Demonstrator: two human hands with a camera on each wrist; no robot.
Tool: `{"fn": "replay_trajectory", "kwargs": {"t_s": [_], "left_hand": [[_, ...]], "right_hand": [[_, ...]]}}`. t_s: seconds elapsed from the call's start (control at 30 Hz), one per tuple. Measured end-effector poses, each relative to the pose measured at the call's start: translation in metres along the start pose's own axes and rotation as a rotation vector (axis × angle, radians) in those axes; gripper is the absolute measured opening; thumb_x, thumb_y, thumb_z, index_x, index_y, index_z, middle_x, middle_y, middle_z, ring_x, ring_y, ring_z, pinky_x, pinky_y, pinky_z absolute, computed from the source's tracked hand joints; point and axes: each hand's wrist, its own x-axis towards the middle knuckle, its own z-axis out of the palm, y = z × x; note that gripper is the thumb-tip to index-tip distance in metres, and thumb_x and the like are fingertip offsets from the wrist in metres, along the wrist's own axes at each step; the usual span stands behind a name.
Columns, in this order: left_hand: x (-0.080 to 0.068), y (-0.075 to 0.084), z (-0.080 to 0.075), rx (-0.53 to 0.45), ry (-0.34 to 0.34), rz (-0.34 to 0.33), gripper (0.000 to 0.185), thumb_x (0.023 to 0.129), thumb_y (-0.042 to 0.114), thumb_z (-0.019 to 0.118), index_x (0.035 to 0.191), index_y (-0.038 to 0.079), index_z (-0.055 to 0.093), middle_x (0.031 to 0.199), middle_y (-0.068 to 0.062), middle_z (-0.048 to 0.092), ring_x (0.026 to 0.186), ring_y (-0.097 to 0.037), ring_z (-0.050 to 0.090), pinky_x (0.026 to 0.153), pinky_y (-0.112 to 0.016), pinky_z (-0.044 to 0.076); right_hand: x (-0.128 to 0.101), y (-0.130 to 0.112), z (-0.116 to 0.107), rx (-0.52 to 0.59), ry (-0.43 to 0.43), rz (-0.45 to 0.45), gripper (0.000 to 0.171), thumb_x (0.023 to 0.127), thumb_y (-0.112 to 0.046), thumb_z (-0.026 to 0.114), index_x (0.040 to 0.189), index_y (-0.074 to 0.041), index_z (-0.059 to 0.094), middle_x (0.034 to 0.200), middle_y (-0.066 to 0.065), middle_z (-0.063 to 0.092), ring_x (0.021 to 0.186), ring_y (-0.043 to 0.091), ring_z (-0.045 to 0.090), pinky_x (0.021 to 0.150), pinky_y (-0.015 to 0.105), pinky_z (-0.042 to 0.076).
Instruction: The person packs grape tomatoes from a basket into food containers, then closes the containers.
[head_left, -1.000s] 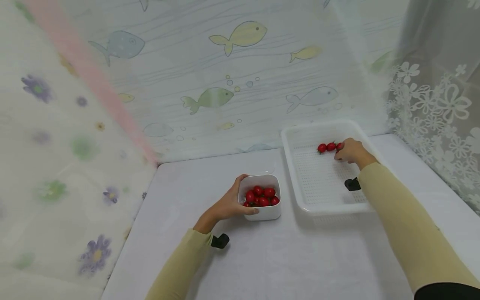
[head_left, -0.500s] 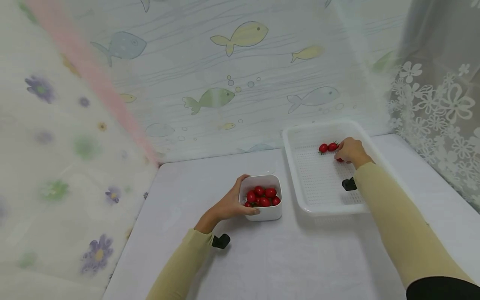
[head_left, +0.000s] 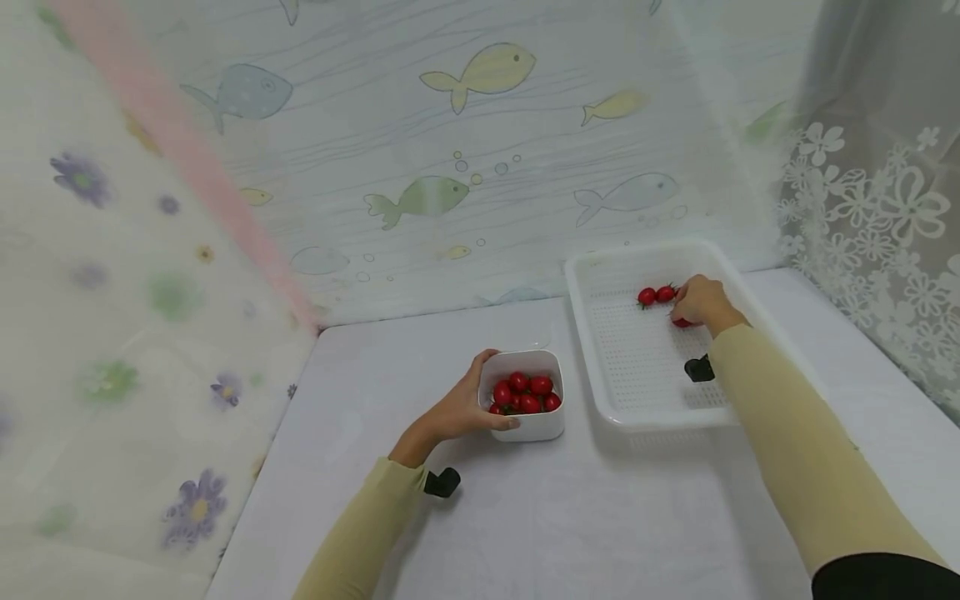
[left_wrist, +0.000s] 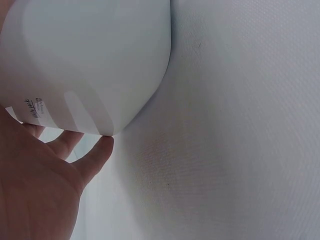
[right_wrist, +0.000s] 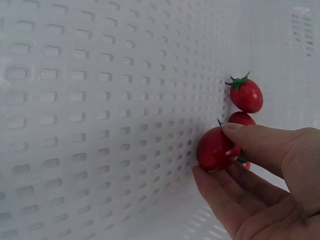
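My left hand (head_left: 465, 407) grips a white square-cornered container (head_left: 534, 427) on its left side, thumb across the front wall. Several red cherry tomatoes (head_left: 528, 403) lie inside it. The left wrist view shows fingers (left_wrist: 100, 155) against the container's printed wall (left_wrist: 90, 60). Inside the white perforated basket (head_left: 618, 358), my right hand (head_left: 705, 302) pinches a cherry tomato (right_wrist: 214, 150) between thumb and fingers, close over the basket floor. Just beyond lies another cherry tomato (right_wrist: 247, 96) with a green calyx, and others are partly hidden behind my fingers.
The basket's raised rim (head_left: 581, 333) stands right of the container on a white-covered table (head_left: 525, 517). A fish-print curtain (head_left: 420, 275) hangs behind, and a lace curtain (head_left: 870, 217) borders the right side.
My right hand has shifted slightly within the basket and now pinches a cherry tomato lower in the view, covering the row's right end. My left hand and the container have stayed put.
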Motion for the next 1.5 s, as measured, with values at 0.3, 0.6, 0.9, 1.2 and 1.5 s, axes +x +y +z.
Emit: {"fn": "replay_trajectory", "kwargs": {"t_s": [0.3, 0.6, 0.9, 1.2, 1.5], "left_hand": [[0.013, -0.036, 0.003, 0.057, 0.039, 0.003, 0.107, 0.076, 0.038, 0.087, 0.157, 0.024, 0.018, 0.145, 0.003, 0.042, 0.137, -0.020, 0.040, 0.108, -0.052, 0.044], [0.012, -0.037, 0.002, 0.031, 0.038, 0.011, 0.106, 0.076, 0.038, 0.088, 0.155, 0.028, 0.019, 0.144, 0.005, 0.043, 0.135, -0.018, 0.041, 0.109, -0.051, 0.043], [0.012, -0.037, 0.003, 0.034, 0.044, 0.019, 0.106, 0.076, 0.039, 0.088, 0.156, 0.026, 0.019, 0.144, 0.004, 0.043, 0.136, -0.018, 0.041, 0.110, -0.051, 0.043], [0.013, -0.037, 0.002, 0.034, 0.046, 0.021, 0.108, 0.076, 0.038, 0.088, 0.157, 0.022, 0.019, 0.145, 0.002, 0.043, 0.136, -0.020, 0.041, 0.109, -0.053, 0.043], [0.013, -0.035, 0.002, 0.022, 0.027, 0.001, 0.109, 0.078, 0.029, 0.087, 0.160, 0.019, 0.015, 0.151, -0.006, 0.040, 0.141, -0.026, 0.037, 0.111, -0.056, 0.041]], "right_hand": [[0.001, 0.007, -0.004, 0.127, 0.001, -0.036, 0.037, 0.093, -0.012, 0.066, 0.118, 0.015, 0.062, 0.131, 0.038, 0.049, 0.121, 0.050, 0.047, 0.092, 0.050, 0.052], [-0.005, 0.002, -0.008, 0.351, -0.043, -0.027, 0.041, 0.095, -0.006, 0.069, 0.125, 0.018, 0.056, 0.126, 0.032, 0.051, 0.109, 0.038, 0.061, 0.086, 0.041, 0.060], [-0.019, -0.007, -0.018, 0.427, -0.127, -0.071, 0.043, 0.098, -0.006, 0.066, 0.129, 0.019, 0.051, 0.124, 0.029, 0.056, 0.106, 0.033, 0.065, 0.098, 0.049, 0.054], [-0.023, -0.012, -0.021, 0.448, -0.183, -0.142, 0.044, 0.098, -0.008, 0.067, 0.130, 0.019, 0.053, 0.118, 0.024, 0.065, 0.098, 0.024, 0.070, 0.092, 0.043, 0.057], [-0.034, -0.026, -0.022, 0.440, -0.223, -0.187, 0.040, 0.098, -0.008, 0.068, 0.127, 0.017, 0.057, 0.116, 0.022, 0.067, 0.096, 0.022, 0.071, 0.093, 0.043, 0.057]]}}
